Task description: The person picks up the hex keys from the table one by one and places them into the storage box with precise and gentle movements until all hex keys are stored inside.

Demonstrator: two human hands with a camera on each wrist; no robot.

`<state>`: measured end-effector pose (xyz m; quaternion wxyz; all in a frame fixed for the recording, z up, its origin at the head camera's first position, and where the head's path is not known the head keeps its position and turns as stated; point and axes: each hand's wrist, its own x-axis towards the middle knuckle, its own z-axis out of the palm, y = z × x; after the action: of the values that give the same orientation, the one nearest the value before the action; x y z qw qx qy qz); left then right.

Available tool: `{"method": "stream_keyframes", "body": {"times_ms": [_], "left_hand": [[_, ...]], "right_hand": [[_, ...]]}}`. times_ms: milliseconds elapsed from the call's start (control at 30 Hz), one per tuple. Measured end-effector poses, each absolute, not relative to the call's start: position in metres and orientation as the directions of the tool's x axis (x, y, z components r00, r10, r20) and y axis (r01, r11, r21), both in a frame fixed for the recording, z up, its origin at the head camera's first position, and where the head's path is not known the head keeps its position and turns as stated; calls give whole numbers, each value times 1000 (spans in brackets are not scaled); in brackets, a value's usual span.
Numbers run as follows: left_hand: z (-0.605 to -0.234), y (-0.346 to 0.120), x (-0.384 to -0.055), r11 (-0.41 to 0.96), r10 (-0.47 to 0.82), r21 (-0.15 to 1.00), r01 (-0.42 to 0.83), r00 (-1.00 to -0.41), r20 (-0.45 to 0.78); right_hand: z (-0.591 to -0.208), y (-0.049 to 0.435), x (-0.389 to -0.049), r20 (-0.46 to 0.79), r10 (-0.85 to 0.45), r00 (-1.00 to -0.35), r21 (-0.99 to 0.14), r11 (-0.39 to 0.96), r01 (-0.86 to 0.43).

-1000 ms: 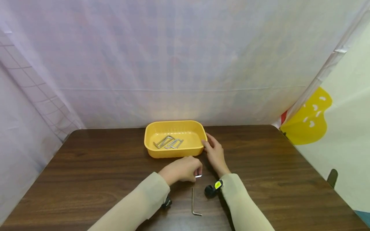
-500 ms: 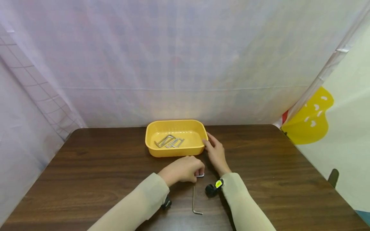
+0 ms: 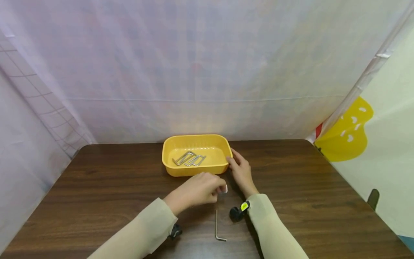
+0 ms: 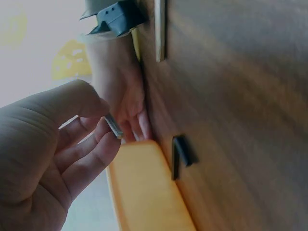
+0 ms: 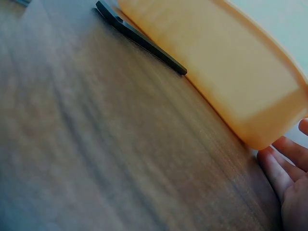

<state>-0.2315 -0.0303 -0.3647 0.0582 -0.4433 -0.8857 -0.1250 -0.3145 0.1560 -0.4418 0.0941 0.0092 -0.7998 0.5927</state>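
My left hand [image 3: 197, 192] pinches a small silver hex key [image 4: 113, 126] between thumb and fingers, above the table in front of the yellow bin [image 3: 197, 172]. Most of that key is hidden by the hand in the head view. At the bin's near right corner, my right hand [image 3: 240, 174] touches the outside with extended fingers [image 5: 276, 171]. Several silver hex keys [image 3: 189, 158] lie inside the bin. Another silver hex key [image 3: 216, 226] rests on the table between my forearms. Beside the bin's front wall lies a black hex key [image 5: 144, 42], hidden in the head view.
The dark wood table [image 3: 106, 187] stretches out on both sides of the bin. A pale curtain [image 3: 194, 72] hangs behind its back edge. Black wrist cameras sit at both cuffs, the right one [image 3: 237, 213] close to the table.
My left hand has risen a little and shifted slightly left, and the pinched key's angle has changed. The right hand and the bin have stayed about where they were.
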Motion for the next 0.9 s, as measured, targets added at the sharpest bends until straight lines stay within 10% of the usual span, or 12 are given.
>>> {"method": "stream_keyframes", "body": {"times_ms": [900], "left_hand": [[-325, -79, -309, 691, 499, 526, 497, -853, 150]], "right_hand": [[-443, 154, -313, 159, 112, -981, -950, 287, -121]]}}
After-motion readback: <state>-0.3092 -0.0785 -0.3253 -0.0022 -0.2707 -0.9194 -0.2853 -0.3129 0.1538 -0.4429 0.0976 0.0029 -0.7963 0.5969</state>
